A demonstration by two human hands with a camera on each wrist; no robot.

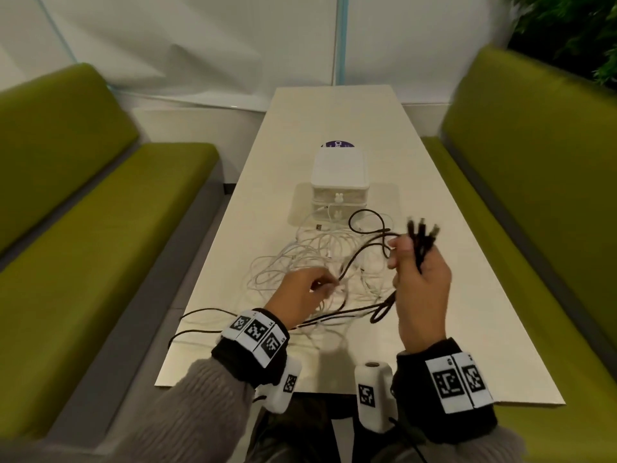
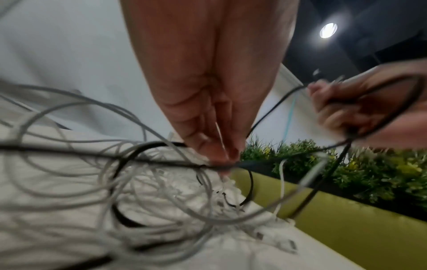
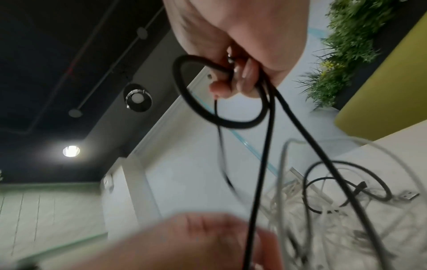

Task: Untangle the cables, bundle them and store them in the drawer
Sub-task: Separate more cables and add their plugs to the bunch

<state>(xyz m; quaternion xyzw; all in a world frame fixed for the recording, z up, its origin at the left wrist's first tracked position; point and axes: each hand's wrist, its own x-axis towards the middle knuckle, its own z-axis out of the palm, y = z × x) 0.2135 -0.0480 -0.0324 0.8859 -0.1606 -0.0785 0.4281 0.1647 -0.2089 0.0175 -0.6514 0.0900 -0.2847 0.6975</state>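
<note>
A tangle of white cables (image 1: 310, 259) lies on the pale table (image 1: 450, 295), with a black cable (image 1: 364, 252) looping through it. My right hand (image 1: 417, 265) is raised above the heap and grips a bunch of the black cable's plug ends (image 1: 422, 232); its loop (image 3: 221, 102) hangs from the curled fingers. My left hand (image 1: 310, 289) is low over the pile and pinches the black cable (image 2: 161, 160) between thumb and fingertips. The small white drawer unit (image 1: 340, 182) stands behind the heap, both drawers pushed in.
Green benches (image 1: 100, 212) flank the table on both sides. A purple round sticker (image 1: 339, 144) lies behind the drawer unit. Black cable loops (image 1: 200, 315) hang over the table's left edge. Plants (image 1: 574, 25) stand at the far right.
</note>
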